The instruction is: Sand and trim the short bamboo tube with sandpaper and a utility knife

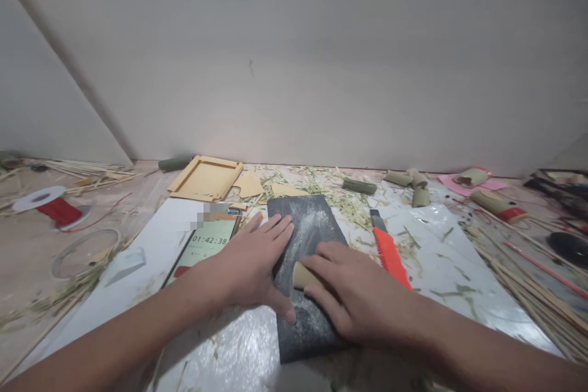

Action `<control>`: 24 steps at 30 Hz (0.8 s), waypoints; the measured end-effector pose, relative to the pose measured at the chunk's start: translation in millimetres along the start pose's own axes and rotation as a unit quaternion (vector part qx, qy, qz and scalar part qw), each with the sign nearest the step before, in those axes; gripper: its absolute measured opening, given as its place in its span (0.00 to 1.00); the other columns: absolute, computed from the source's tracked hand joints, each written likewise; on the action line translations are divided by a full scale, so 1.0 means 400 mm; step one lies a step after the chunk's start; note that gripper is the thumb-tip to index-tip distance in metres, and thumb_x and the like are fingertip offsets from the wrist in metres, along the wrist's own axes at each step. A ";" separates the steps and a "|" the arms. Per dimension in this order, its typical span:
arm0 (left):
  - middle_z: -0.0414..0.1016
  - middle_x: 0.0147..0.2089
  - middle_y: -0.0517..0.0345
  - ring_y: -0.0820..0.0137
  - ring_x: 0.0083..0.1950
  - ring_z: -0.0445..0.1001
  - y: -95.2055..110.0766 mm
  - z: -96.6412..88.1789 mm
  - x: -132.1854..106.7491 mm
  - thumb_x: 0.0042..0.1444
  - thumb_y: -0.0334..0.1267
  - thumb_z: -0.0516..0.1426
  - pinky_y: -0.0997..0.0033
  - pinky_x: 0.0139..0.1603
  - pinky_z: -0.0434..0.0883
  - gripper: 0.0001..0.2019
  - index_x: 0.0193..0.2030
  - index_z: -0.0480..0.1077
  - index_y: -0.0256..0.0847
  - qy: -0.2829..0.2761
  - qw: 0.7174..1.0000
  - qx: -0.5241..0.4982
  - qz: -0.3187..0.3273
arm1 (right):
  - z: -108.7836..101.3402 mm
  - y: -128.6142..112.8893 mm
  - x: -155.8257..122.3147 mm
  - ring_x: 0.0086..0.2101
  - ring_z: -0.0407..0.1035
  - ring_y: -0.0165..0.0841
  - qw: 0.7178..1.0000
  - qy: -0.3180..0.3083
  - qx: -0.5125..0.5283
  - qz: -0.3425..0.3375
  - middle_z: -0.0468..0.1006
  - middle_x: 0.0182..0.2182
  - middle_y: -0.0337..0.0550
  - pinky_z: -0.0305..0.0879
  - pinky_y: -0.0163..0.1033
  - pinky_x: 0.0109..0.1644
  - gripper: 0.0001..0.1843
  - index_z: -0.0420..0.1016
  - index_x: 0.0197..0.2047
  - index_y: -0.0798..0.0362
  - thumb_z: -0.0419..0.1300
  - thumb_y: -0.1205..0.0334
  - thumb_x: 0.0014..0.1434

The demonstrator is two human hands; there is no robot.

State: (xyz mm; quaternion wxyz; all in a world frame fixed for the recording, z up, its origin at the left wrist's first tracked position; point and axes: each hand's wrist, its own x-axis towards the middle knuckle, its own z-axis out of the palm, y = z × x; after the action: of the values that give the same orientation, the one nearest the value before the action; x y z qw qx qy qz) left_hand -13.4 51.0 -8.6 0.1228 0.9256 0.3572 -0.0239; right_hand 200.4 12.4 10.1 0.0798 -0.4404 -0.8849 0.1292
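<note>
1 bamboo piece (303, 277) sits clamped under right hand (356, 294) fingers; left hand (250, 266) fingers spread on slab (312, 220).

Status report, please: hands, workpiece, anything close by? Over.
Left hand flat, steadying dusty dark rectangular sheet. Right hand pressing small tan bamboo piece onto it. Orange-handled cutter lies close beside right hand.

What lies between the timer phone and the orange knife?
A dark grey dusty sheet, under the left hand and the right hand holding a tan bamboo piece; head view.
</note>
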 end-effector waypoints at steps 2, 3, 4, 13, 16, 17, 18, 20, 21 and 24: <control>0.40 0.74 0.41 0.51 0.73 0.41 -0.001 0.000 -0.001 0.44 0.68 0.55 0.50 0.70 0.37 0.56 0.72 0.40 0.35 -0.003 1.000 0.003 0.004 | -0.005 0.010 0.005 0.34 0.65 0.36 0.999 0.025 -0.028 0.038 0.71 0.32 0.45 0.57 0.39 0.37 0.13 0.70 0.35 0.53 0.48 0.59 0.67; 0.39 0.74 0.41 0.51 0.73 0.40 0.000 -0.002 -0.001 0.45 0.68 0.55 0.50 0.70 0.37 0.56 0.72 0.39 0.34 -0.004 1.000 0.004 0.003 | -0.009 0.021 0.011 0.34 0.65 0.36 0.996 0.040 -0.049 0.063 0.71 0.31 0.45 0.57 0.39 0.37 0.14 0.70 0.34 0.53 0.48 0.58 0.67; 0.39 0.74 0.41 0.51 0.73 0.40 0.001 -0.004 -0.001 0.45 0.68 0.55 0.51 0.70 0.37 0.56 0.72 0.39 0.34 -0.006 1.000 0.004 0.000 | -0.013 0.035 0.016 0.34 0.65 0.36 0.993 0.051 -0.072 0.080 0.71 0.30 0.45 0.56 0.39 0.37 0.15 0.70 0.33 0.53 0.47 0.57 0.67; 0.37 0.74 0.41 0.51 0.73 0.39 0.004 -0.005 0.001 0.44 0.68 0.55 0.50 0.70 0.37 0.56 0.72 0.40 0.34 -0.015 1.000 0.001 -0.006 | 0.014 0.070 0.034 0.37 0.66 0.39 0.981 0.063 -0.171 0.074 0.69 0.37 0.49 0.60 0.41 0.38 0.15 0.67 0.46 0.55 0.43 0.59 0.69; 0.37 0.74 0.40 0.51 0.73 0.39 0.002 -0.003 -0.002 0.45 0.67 0.56 0.50 0.70 0.37 0.56 0.72 0.39 0.34 -0.010 1.000 0.002 -0.002 | 0.025 0.076 0.040 0.38 0.66 0.40 0.979 0.066 -0.180 0.063 0.69 0.38 0.50 0.61 0.42 0.38 0.13 0.66 0.43 0.55 0.47 0.56 0.68; 0.37 0.74 0.40 0.50 0.73 0.39 0.002 -0.002 -0.002 0.45 0.66 0.56 0.50 0.70 0.37 0.56 0.72 0.39 0.34 -0.007 1.000 0.002 0.000 | 0.026 0.083 0.042 0.37 0.66 0.40 0.979 0.069 -0.182 0.057 0.69 0.38 0.49 0.61 0.41 0.37 0.13 0.67 0.42 0.55 0.48 0.55 0.68; 0.36 0.74 0.40 0.50 0.73 0.39 0.001 -0.002 -0.002 0.45 0.66 0.56 0.50 0.70 0.38 0.56 0.72 0.39 0.35 -0.004 1.000 0.002 0.002 | 0.025 0.091 0.044 0.36 0.65 0.39 0.979 0.074 -0.183 0.047 0.69 0.37 0.48 0.61 0.41 0.37 0.12 0.67 0.41 0.54 0.49 0.55 0.67; 0.37 0.74 0.40 0.49 0.73 0.39 0.000 -0.001 -0.001 0.45 0.66 0.57 0.49 0.70 0.38 0.55 0.72 0.40 0.35 -0.001 1.000 0.001 0.002 | 0.020 0.107 0.046 0.37 0.65 0.39 0.979 0.087 -0.180 0.031 0.69 0.36 0.48 0.61 0.41 0.37 0.11 0.68 0.41 0.53 0.51 0.55 0.66; 0.38 0.74 0.40 0.49 0.73 0.39 0.000 -0.001 0.000 0.44 0.66 0.57 0.48 0.70 0.38 0.55 0.72 0.40 0.36 0.000 1.000 0.000 0.001 | 0.017 0.112 0.046 0.37 0.65 0.40 0.980 0.093 -0.176 0.026 0.69 0.36 0.48 0.61 0.41 0.37 0.10 0.68 0.41 0.53 0.51 0.55 0.66; 0.39 0.74 0.41 0.49 0.73 0.41 0.001 0.001 0.001 0.44 0.66 0.57 0.48 0.70 0.38 0.55 0.71 0.41 0.36 0.006 1.000 -0.004 0.003 | 0.011 0.097 0.041 0.37 0.63 0.40 0.982 0.091 -0.165 0.030 0.69 0.36 0.48 0.60 0.42 0.38 0.09 0.69 0.39 0.53 0.52 0.58 0.65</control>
State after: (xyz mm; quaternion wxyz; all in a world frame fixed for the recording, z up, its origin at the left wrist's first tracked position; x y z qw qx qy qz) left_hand -12.7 51.0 -8.8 0.1244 0.9265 0.3549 -0.0165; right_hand 219.1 47.2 -5.4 0.0827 -0.4836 -0.8695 -0.0570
